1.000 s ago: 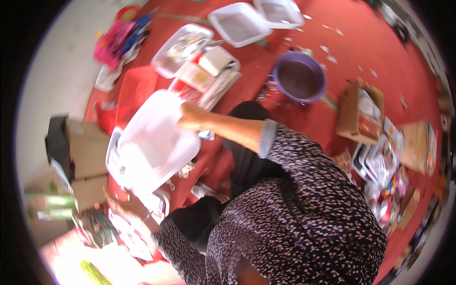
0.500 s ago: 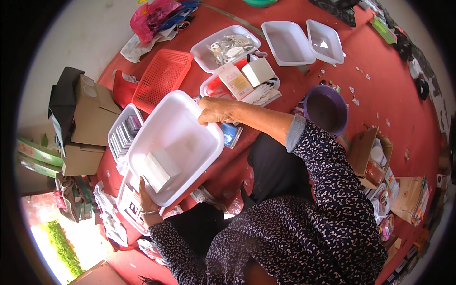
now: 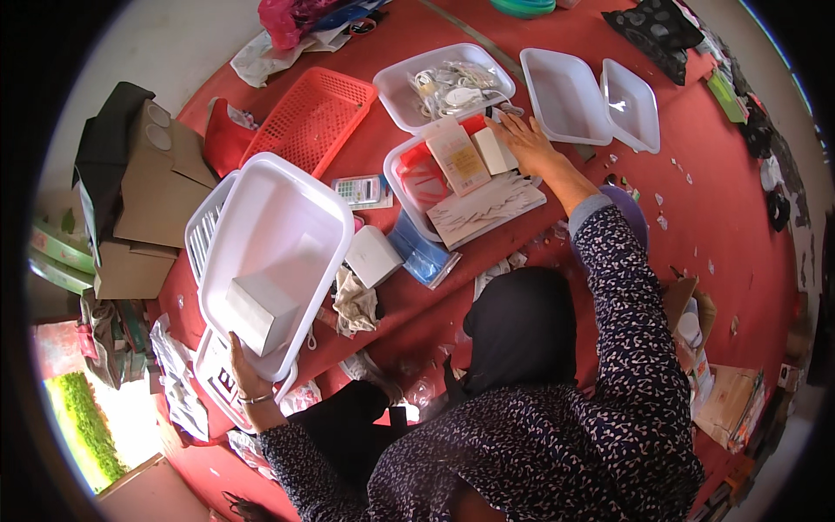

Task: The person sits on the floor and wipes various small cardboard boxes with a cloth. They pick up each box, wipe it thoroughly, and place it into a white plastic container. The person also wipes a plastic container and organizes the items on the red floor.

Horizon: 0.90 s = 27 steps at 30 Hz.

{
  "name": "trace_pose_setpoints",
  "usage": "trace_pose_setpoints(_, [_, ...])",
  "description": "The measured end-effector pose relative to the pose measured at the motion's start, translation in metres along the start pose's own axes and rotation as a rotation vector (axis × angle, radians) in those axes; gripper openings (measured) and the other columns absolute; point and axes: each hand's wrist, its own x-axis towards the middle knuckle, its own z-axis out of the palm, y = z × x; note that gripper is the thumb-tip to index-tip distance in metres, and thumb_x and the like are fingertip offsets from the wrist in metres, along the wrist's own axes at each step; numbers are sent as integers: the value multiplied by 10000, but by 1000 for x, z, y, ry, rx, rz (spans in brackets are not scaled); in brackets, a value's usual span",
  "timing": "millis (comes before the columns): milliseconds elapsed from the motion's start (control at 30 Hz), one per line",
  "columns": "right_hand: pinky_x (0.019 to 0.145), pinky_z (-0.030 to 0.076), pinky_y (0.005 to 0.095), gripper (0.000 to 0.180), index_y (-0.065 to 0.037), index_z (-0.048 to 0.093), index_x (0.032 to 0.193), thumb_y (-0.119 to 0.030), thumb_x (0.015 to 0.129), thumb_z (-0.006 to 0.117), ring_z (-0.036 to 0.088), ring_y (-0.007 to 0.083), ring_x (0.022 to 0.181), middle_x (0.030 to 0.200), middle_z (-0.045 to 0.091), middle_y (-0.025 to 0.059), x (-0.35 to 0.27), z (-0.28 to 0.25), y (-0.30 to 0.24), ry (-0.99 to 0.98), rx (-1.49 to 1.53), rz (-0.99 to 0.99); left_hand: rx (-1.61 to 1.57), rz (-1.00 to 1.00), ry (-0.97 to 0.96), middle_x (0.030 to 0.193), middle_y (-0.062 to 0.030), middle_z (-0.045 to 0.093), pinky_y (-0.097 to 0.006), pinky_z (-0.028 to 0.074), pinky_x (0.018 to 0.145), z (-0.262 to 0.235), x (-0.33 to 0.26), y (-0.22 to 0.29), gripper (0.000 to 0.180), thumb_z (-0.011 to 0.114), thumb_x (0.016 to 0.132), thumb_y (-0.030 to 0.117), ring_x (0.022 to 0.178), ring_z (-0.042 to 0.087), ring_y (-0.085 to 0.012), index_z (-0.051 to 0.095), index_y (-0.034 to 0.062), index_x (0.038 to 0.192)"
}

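Note:
A white plastic tub, tilted, rests partly over other tubs on my left. My left hand grips its near rim, with the thumb up along the inner wall and the other fingers hidden. Inside that tub lies a white box. My right hand reaches to a second white tub, fingers spread and touching a smaller white box. Beside that box, in the same tub, are a cream printed box, a patterned flat box and red items.
Around me stand a red basket, a tub of bagged cables and two white tubs. A calculator, a white box, a cloth and blue packets lie between. Cardboard boxes stand left.
My right hand has let go of the tub's far rim and moved right onto the small white box. The tub has shifted left in view, with my left hand still at its near rim.

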Motion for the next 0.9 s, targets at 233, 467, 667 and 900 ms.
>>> trace_pose_setpoints(233, [965, 342, 429, 956, -94, 223, 1327, -10, 512, 716, 376, 346, 1163, 1236, 386, 202, 11, -5, 28, 117, 351, 20, -30, -2, -43, 1256, -175, 410, -544, 458, 809, 3, 8, -5, 649, 471, 865, 439, 1086, 468, -381, 261, 19, 1312])
trace_pose_setpoints(467, [813, 452, 368, 744, -21, 367, 1253, -98, 583, 681, 527, 233, 965, 1065, 525, 105, -9, -90, 72, 249, 1681, 285, 5, -8, -10, 1251, -173, 417, -512, 480, 808, 4, 3, -5, 628, 498, 863, 405, 1069, 488, -365, 273, 20, 1305])
trace_pose_setpoints(667, [800, 435, 310, 537, -37, 515, 1130, -234, 647, 644, 542, 167, 926, 1004, 574, 64, -17, -130, 40, 76, 2020, 108, -52, -103, -110, 1231, -148, 447, -503, 496, 775, 17, 6, -19, 538, 450, 892, 379, 1052, 513, -318, 325, 35, 1286])
trace_pose_setpoints(900, [867, 410, 293, 845, -14, 331, 1325, -246, 592, 680, 531, 191, 991, 1165, 511, 120, -27, -254, -116, -166, 1293, -360, -36, -117, -216, 1154, -148, 512, -395, 488, 827, 18, -15, -19, 523, 418, 911, 360, 1000, 552, -262, 358, -25, 1261])
